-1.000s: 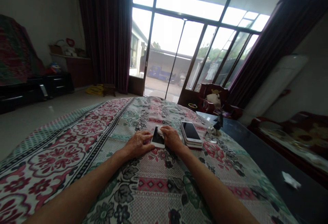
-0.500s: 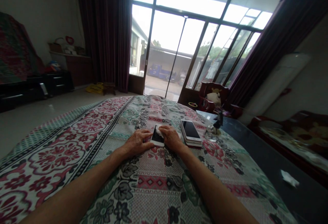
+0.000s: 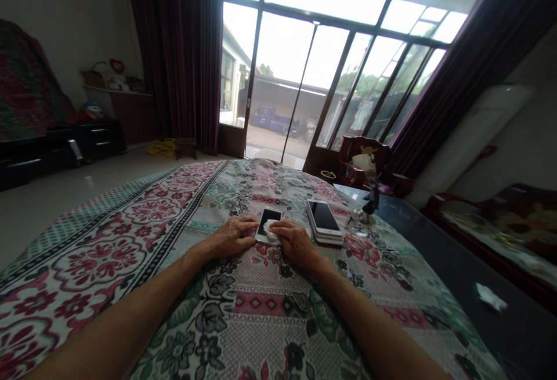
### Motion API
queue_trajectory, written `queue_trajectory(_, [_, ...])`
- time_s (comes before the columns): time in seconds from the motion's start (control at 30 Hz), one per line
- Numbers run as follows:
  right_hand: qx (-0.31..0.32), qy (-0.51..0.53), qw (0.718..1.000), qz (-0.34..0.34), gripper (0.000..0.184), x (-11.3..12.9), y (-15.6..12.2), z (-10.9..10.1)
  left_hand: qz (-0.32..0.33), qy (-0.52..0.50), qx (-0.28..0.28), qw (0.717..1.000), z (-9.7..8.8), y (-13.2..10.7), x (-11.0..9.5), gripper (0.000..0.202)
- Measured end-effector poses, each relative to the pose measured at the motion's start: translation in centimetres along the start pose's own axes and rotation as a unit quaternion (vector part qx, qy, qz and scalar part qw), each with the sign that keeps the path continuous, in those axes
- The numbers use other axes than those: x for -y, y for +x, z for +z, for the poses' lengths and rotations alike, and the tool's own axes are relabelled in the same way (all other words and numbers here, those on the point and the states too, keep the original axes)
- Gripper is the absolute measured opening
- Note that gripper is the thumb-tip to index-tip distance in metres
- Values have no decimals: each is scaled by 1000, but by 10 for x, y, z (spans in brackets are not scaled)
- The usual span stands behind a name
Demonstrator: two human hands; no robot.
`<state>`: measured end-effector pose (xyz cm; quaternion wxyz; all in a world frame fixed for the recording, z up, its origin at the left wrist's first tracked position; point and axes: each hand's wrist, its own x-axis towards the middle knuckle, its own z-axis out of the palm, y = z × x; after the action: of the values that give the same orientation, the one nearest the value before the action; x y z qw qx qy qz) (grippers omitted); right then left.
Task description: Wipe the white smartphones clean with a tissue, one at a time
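A white-framed smartphone [image 3: 270, 215] with a dark screen lies face up on the patterned tablecloth [image 3: 278, 278]. My left hand [image 3: 231, 236] holds it by the left edge, fingers reaching to its side and thumb near the lower corner. A crumpled white tissue [image 3: 270, 230] is pinched under the fingers of my right hand [image 3: 296, 242], pressed on the lower part of the screen. Right of that hand, another white smartphone [image 3: 324, 217] rests on top of a small stack, its screen dark.
A small dark figurine on a clear base [image 3: 369, 209] stands on the cloth at right. Past the cloth's edge, a crumpled white tissue [image 3: 491, 297] lies on the dark tabletop [image 3: 452, 264]. Wooden chair [image 3: 363, 162] and glass doors [image 3: 282, 96] are beyond.
My right hand has slid the tissue down the screen, from its upper part toward the lower end. My left hand has shifted slightly, its thumb drawn back from the phone's bottom edge.
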<state>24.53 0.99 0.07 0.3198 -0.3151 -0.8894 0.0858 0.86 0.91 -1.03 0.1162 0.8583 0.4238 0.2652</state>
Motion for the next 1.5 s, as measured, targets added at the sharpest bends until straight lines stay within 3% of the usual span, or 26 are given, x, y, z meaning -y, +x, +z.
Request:
queue_trajectory(0.3, [62,-25,997,-26,38,18,3,3,13,-31,-7,999,-2,2,-2,32])
queue_trajectory(0.67, [82,-75,994,-21,31,28,8,6,46,-29,-1,999,-3,5,-4,32])
queue_trajectory(0.93, [99,-75,992,-1,29,22,14,-3,27,-3,-8,1000,-1,5,-3,32])
queue_trajectory(1.17, [63,-100,991,64,29,9,4,-17,10,-25,-1,1000,-4,4,-8,37])
queue_trajectory(1.5, [101,-115,987,-39,25,36,10,1,13,-2,-7,1000,-1,4,-4,37])
